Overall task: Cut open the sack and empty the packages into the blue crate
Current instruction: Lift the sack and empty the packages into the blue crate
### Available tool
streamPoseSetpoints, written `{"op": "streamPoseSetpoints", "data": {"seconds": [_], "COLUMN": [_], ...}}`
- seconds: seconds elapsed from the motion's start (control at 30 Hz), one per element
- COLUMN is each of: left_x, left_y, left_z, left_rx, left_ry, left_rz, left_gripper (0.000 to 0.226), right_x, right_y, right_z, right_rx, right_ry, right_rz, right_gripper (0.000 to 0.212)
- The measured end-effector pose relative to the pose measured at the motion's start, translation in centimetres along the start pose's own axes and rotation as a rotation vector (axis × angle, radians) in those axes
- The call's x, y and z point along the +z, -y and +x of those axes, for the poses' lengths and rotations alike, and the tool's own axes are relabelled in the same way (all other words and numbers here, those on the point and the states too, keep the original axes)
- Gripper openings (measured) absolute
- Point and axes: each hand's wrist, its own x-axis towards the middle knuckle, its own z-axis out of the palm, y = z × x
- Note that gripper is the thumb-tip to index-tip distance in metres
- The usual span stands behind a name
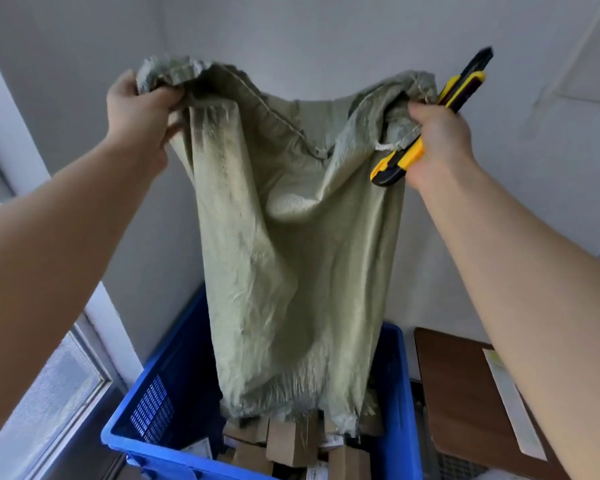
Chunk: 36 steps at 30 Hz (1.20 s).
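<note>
the woven green sack [291, 237] hangs limp and flat, held high by its two upper corners, with its frayed open end down inside the blue crate [174, 393]. i read the cutting as done, since that lower edge is ragged and gaping. the emptying looks close to finished too: cardboard packages [284, 441] lie heaped in the crate just under the mouth, and the cloth shows no bulge. whether a last small parcel is caught in the folds near the bottom i cannot tell. what is left, as i judge it, is a shake to be sure, then taking the sack away.

my left hand [139, 112] has its fingers clenched round the bunched left corner. my right hand [437, 140] grasps the other corner and a yellow and black utility knife [399, 164] in the same grip, the knife slanting up past the knuckles. whether its blade is out i cannot tell, so i would treat it as live this near the cloth.

right of the crate is a brown surface [465, 393] with a pale paper strip [513, 400] on it; a window [59, 393] is at the left.
</note>
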Motion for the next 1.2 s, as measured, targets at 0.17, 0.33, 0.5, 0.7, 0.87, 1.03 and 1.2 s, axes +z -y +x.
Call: {"op": "streamPoseSetpoints", "data": {"seconds": [0.17, 0.33, 0.5, 0.7, 0.87, 1.03, 1.2], "left_x": [0.4, -0.1, -0.1, -1.5, -3.1, -4.6, -6.3], "left_y": [-5.0, -8.1, -6.6, 3.5, 10.6, 11.8, 13.6], "left_z": [1.0, 1.5, 0.5, -2.1, -3.1, -2.3, -2.7], "left_rx": [0.143, 0.197, 0.148, -0.085, -0.329, -0.271, -0.408], "left_ry": [0.029, 0.068, 0.047, 0.050, 0.044, 0.007, 0.076], "left_rz": [-0.014, -0.143, -0.090, 0.155, 0.380, 0.453, 0.673], "left_gripper": [0.022, 0.045, 0.022, 0.025, 0.025, 0.019, 0.028], "right_x": [2.6, 3.9, 3.3, -1.7, -6.0, -8.1, -10.3], "right_y": [4.7, 8.1, 8.0, -3.1, -9.6, -10.2, -12.5], "right_z": [0.3, 1.2, 0.4, -1.4, -2.0, -1.1, -2.7], "right_rx": [-0.141, -0.211, -0.228, 0.095, 0.481, 0.282, 0.415], "right_ry": [0.046, -0.024, 0.048, 0.000, -0.014, -0.134, -0.202], "right_rz": [0.076, 0.042, 0.093, -0.106, -0.369, -0.358, -0.469], "right_gripper": [0.035, 0.036, 0.044, 0.015, 0.009, 0.017, 0.030]}}
